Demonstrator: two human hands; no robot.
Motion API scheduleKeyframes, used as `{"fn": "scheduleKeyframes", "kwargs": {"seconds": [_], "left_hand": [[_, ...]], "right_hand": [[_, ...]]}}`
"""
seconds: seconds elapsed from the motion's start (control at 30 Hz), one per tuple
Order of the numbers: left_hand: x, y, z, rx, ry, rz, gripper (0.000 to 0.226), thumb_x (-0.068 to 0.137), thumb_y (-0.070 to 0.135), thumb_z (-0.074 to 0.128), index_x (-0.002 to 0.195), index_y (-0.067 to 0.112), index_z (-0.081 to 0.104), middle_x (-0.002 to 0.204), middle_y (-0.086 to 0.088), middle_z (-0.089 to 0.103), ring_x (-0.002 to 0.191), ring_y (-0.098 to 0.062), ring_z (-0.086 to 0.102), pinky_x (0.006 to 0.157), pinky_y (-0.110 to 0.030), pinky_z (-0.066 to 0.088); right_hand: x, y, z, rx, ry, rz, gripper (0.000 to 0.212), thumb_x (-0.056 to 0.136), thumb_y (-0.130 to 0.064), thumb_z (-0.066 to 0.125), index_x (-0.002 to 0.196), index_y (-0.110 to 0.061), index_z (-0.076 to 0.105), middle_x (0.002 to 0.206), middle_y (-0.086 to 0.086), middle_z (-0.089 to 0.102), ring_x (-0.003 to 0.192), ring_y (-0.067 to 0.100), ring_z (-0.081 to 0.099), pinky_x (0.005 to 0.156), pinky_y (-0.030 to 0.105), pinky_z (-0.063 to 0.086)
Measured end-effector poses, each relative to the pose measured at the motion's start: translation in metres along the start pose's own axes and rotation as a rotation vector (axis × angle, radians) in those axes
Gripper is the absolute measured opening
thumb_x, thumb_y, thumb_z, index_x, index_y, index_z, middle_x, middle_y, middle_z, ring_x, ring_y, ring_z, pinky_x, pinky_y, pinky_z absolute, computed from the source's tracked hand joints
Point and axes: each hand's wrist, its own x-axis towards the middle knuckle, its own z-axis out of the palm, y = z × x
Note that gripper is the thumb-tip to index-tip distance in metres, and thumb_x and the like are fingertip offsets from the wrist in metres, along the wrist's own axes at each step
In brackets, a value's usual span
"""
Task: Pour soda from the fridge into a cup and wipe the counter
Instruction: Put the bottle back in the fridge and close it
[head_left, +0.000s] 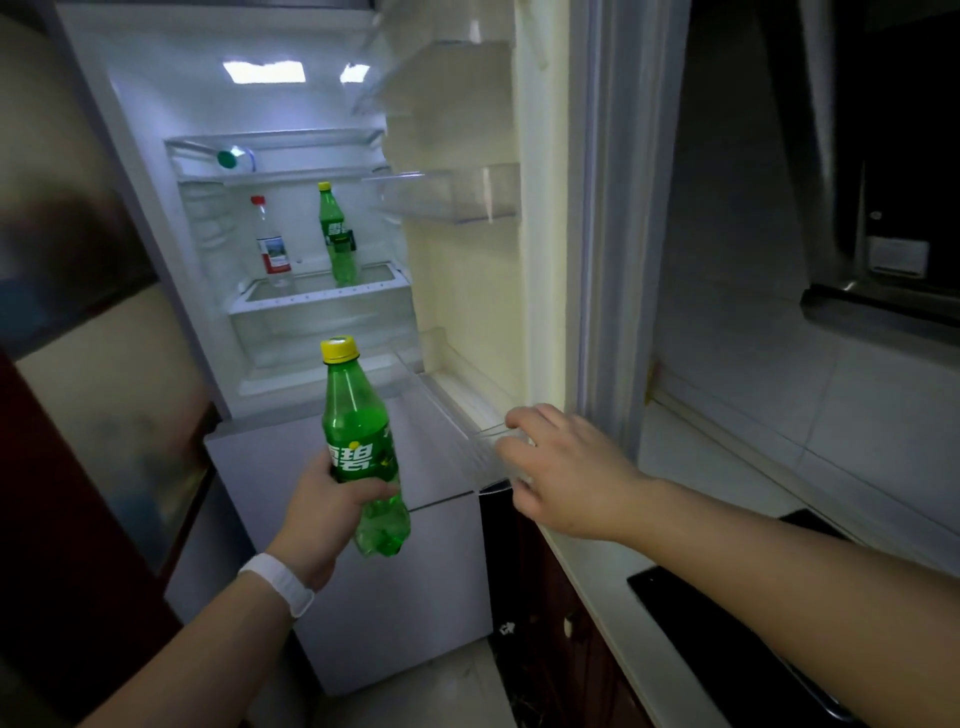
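My left hand (327, 504) grips a green soda bottle (358, 431) with a yellow cap, held upright in front of the open fridge (291, 312). My right hand (561, 467) rests with spread fingers on the lower edge of the open fridge door (524, 260), at its bottom clear shelf. Inside the fridge a second green soda bottle (337, 239) stands beside a clear bottle with a red cap (271, 244). No cup is in view.
The white counter (691, 493) runs along the right, with a black cooktop (737, 639) set into it. A range hood (878, 260) hangs above. A bottle with a green cap (231, 158) lies on the fridge's upper shelf. A dark red door stands at left.
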Motion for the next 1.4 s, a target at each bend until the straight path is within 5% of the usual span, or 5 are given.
{"fn": "scheduleKeyframes", "kwargs": {"seconds": [0.23,0.57,0.83,1.0,1.4], "left_hand": [[0.043,-0.001,-0.047,-0.001,0.071,-0.011,0.040,0.065,-0.011,0.075,0.097,0.010,0.067,0.083,-0.006,0.075,0.078,-0.028,0.071,0.060,-0.032,0.053],[0.169,0.013,-0.115,-0.076,0.125,0.078,0.041,0.066,-0.009,0.076,0.103,0.005,0.065,0.089,-0.013,0.073,0.081,-0.031,0.069,0.066,-0.035,0.055],[0.282,0.028,-0.160,-0.130,0.126,0.188,0.037,0.065,0.027,0.083,0.099,0.022,0.071,0.094,-0.003,0.076,0.087,-0.024,0.072,0.080,-0.043,0.057],[0.334,0.029,-0.166,-0.108,0.102,0.194,0.027,0.071,0.013,0.083,0.091,0.026,0.071,0.087,0.003,0.075,0.083,-0.020,0.072,0.068,-0.032,0.056],[0.458,0.001,-0.163,-0.060,0.110,0.181,0.038,0.070,0.014,0.084,0.103,0.023,0.066,0.092,0.003,0.074,0.084,-0.015,0.071,0.068,-0.029,0.055]], "right_hand": [[0.072,-0.008,0.007,0.192,0.025,0.040,0.041,0.085,-0.030,0.057,0.124,-0.016,0.058,0.129,0.007,0.048,0.117,0.027,0.044,0.091,0.039,0.042],[0.227,-0.013,0.047,0.236,0.030,0.087,0.040,0.084,-0.035,0.056,0.121,-0.018,0.056,0.123,0.002,0.048,0.111,0.025,0.045,0.091,0.039,0.042],[0.338,-0.016,0.096,0.244,-0.017,0.154,0.041,0.087,-0.041,0.055,0.123,-0.021,0.054,0.122,-0.002,0.048,0.111,0.020,0.046,0.090,0.039,0.045],[0.384,-0.007,0.117,0.257,-0.017,0.233,0.046,0.087,-0.043,0.054,0.128,-0.023,0.053,0.124,-0.003,0.048,0.115,0.018,0.044,0.091,0.037,0.044],[0.495,0.044,0.191,0.337,-0.039,0.251,0.047,0.085,-0.048,0.055,0.128,-0.029,0.050,0.129,-0.010,0.040,0.115,0.012,0.040,0.088,0.032,0.042]]}}
